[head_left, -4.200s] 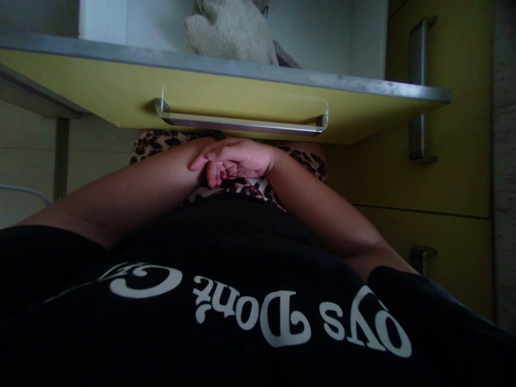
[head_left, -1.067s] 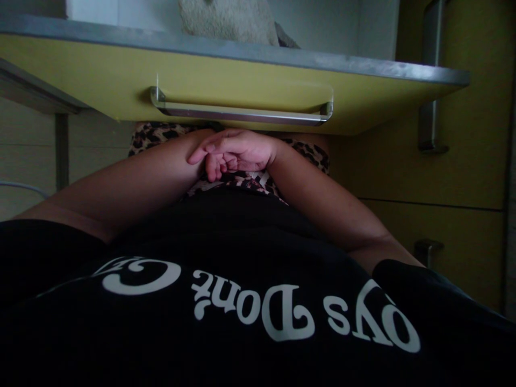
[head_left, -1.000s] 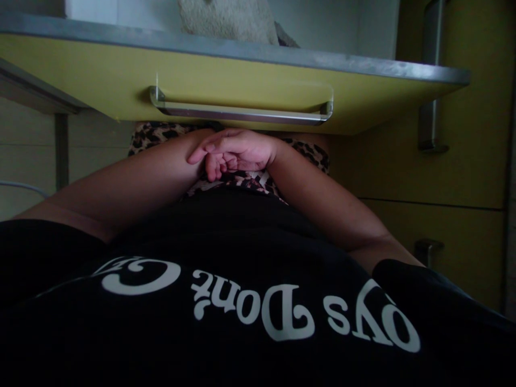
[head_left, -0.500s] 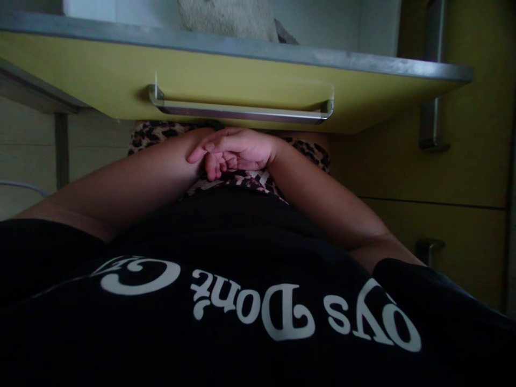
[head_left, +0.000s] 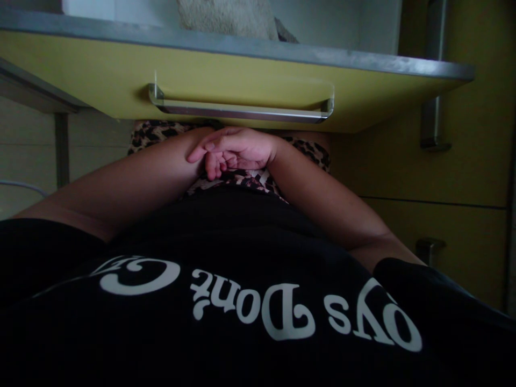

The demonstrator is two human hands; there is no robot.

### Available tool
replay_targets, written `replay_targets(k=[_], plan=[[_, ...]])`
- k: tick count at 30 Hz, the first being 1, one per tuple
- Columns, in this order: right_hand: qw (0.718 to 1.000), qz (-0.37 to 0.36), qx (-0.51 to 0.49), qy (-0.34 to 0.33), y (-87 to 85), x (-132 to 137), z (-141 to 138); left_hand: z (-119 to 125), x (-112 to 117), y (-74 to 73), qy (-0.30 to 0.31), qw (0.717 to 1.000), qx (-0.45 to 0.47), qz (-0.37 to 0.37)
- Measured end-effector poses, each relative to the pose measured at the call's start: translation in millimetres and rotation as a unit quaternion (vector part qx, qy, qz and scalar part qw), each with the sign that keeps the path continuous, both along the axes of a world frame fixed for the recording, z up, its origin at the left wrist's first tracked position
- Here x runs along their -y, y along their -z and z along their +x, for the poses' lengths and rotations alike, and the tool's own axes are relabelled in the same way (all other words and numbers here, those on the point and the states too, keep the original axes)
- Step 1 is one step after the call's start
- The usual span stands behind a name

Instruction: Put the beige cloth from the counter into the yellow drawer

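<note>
The right hand (head_left: 236, 151) lies loosely curled, holding nothing, over the left forearm (head_left: 133, 183). The left hand is tucked under it, so I cannot tell its grip. The open yellow drawer (head_left: 250, 80) hangs just above, and lifting the hands could knock knuckles on its handle (head_left: 242, 112).

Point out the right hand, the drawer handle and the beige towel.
right hand (head_left: 236, 150), head view, back of the hand.
drawer handle (head_left: 242, 112), head view, middle of the bar.
beige towel (head_left: 228, 19), head view, lower front.
</note>
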State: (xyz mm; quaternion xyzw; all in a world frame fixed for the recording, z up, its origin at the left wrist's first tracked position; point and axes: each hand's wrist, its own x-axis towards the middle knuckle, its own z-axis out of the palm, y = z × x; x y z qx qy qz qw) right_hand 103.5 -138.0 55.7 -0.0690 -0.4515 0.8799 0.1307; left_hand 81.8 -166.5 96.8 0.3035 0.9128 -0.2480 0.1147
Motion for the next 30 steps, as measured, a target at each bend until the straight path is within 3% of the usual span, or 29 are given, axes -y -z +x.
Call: replay_targets(k=[1, 2, 5, 12, 18, 22, 26, 30], plan=[[1.000, 0.001, 0.003, 0.001, -0.5, 0.0, 0.1, 4.9, -3.7, 5.9, 0.028, 0.989, -0.106, -0.096], [1.000, 0.002, 0.005, 0.002, -1.0, 0.1, 0.2, 9.8, -6.7, 11.5, 0.052, 0.973, -0.174, -0.141], [1.000, 0.001, 0.016, 0.003, -2.8, 0.2, 0.7, 19.1, -8.4, 21.6, 0.071, 0.945, -0.270, -0.172], [0.999, -0.011, 0.029, 0.008, -5.7, 0.9, 0.5, 20.9, -3.6, 10.8, 0.071, 0.941, -0.286, -0.165], [1.000, -0.001, 0.011, 0.005, -2.2, 0.7, 0.2, 16.7, -8.9, 0.7, 0.065, 0.977, -0.134, -0.151], [1.000, 0.011, 0.004, -0.002, 2.4, -0.4, 0.1, 18.6, -7.7, -1.3, 0.055, 0.960, -0.231, -0.148], [1.000, 0.007, -0.006, -0.005, 2.4, -0.4, 0.2, 19.8, -9.1, 2.5, 0.064, 0.970, -0.170, -0.160], [1.000, -0.004, 0.009, 0.006, -2.1, 0.8, 0.3, 23.0, -11.1, 12.7, 0.047, 0.953, -0.255, -0.155]])
